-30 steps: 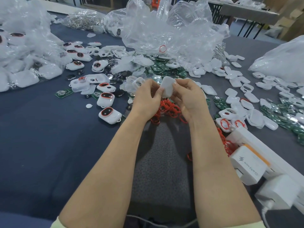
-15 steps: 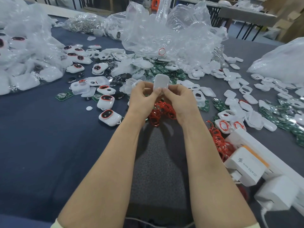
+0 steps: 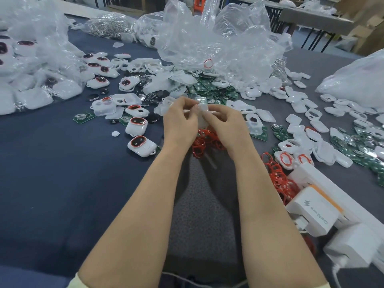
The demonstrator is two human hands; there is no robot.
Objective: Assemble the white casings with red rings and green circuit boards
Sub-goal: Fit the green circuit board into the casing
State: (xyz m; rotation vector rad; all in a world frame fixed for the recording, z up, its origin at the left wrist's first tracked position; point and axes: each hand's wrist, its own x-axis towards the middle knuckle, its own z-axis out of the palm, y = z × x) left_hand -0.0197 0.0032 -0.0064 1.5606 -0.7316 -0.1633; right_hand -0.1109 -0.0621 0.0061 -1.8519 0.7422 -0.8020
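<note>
White plastic casing, held over the red rings on the bench, is pinched between left hand and right hand, both clamped on its edges. It is probably light, rigid and slick, best gripped by the rim.

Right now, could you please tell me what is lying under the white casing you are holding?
A tangle of red rings lies below the white casing, on the grey mat. The left hand and right hand grip it, hiding its underside and part of the pile.
</note>
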